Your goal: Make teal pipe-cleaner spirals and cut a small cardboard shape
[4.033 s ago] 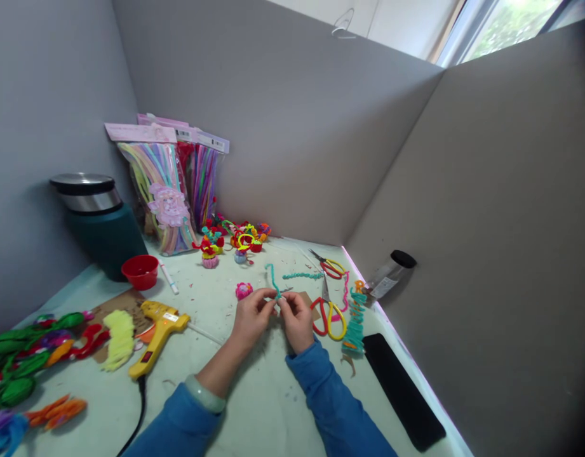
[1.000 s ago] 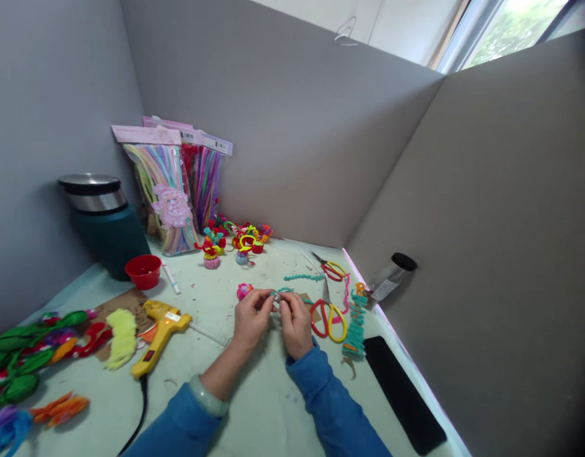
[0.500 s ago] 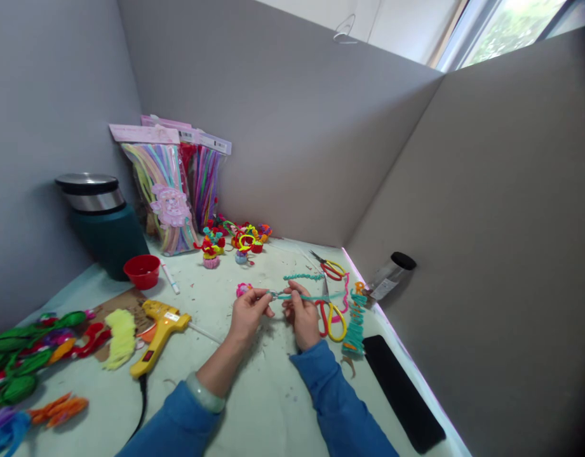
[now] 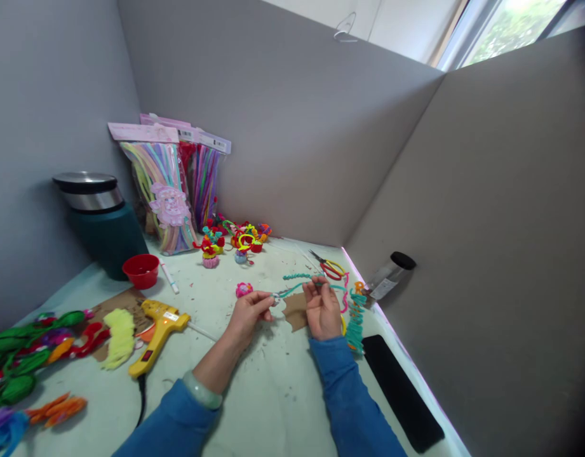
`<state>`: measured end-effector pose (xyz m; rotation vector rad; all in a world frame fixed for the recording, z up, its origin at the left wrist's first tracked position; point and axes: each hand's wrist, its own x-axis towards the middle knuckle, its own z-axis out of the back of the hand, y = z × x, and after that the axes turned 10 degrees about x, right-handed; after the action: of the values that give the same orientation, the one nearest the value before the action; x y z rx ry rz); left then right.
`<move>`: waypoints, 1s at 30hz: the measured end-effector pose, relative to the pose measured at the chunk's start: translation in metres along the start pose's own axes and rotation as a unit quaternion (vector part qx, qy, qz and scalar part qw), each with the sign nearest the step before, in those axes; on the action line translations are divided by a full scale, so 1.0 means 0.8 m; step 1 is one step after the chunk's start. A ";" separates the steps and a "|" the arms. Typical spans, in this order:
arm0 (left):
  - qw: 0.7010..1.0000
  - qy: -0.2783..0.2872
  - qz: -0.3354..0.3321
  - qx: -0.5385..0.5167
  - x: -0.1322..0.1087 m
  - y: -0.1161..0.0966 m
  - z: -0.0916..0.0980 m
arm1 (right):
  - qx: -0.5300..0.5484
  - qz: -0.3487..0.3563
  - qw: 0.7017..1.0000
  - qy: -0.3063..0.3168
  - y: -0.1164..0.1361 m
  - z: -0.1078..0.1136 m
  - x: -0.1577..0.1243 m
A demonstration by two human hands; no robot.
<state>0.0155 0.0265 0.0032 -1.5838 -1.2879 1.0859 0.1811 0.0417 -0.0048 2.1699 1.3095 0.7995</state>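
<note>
My left hand point(image 4: 250, 315) is closed in a pinch on one end of a teal pipe cleaner point(image 4: 290, 291), where a small pale loop or piece shows at the fingertips. The strand runs rightward to my right hand point(image 4: 323, 311), whose thumb and fingers are closed on it, palm turned toward me. Its free end sticks out past those fingers. Under the hands lies a jagged piece of brown cardboard point(image 4: 296, 311), partly covered by my right hand. Just beyond, a twisted teal strand point(image 4: 296, 276) rests on the table. A pink flower-like pipe cleaner piece point(image 4: 244, 289) sits by my left hand.
Scissors point(image 4: 334, 271) lie at the back right; another pair is mostly hidden behind my right hand. A coiled teal piece point(image 4: 356, 325) and a black bar point(image 4: 403, 393) are at right. Leftward are a yellow glue gun point(image 4: 159, 336), red cup point(image 4: 141, 271) and bottle point(image 4: 104, 235).
My right hand has slid right and turned palm toward me, drawing the teal strand out longer between the hands. The cardboard now shows, and the nearer scissors have become mostly hidden.
</note>
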 end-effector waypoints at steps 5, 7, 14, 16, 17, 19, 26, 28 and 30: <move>0.998 0.004 -0.004 -0.058 0.002 0.000 0.005 | -0.302 0.087 0.937 0.151 0.002 -0.003 -0.011; 0.997 0.005 -0.011 -0.071 0.003 -0.001 0.007 | -0.409 0.121 0.876 0.225 -0.003 -0.003 -0.017; 0.998 0.015 -0.014 -0.053 0.003 0.000 0.006 | -0.522 0.167 0.787 0.284 -0.014 -0.001 -0.026; 0.999 0.015 -0.011 -0.051 0.003 0.001 0.006 | -0.518 0.172 0.786 0.292 -0.012 -0.004 -0.027; 0.998 0.016 -0.009 -0.051 0.003 0.001 0.006 | -0.513 0.174 0.788 0.293 -0.012 -0.005 -0.028; 0.998 0.020 -0.007 -0.055 0.003 0.001 0.006 | -0.504 0.175 0.793 0.294 -0.010 -0.006 -0.029; 0.998 0.023 -0.003 -0.050 0.003 0.003 0.005 | -0.490 0.134 0.803 0.313 -0.014 -0.004 -0.028; 0.999 0.026 0.001 -0.040 0.003 0.002 0.005 | -0.481 0.130 0.806 0.319 -0.014 -0.006 -0.029; 1.000 0.027 -0.001 -0.014 0.003 0.003 0.004 | -0.475 0.131 0.806 0.329 -0.013 -0.007 -0.030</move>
<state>0.0136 0.0285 0.0000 -1.6213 -1.2731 1.0220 0.1616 0.0249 -0.0134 1.2586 0.5674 1.9335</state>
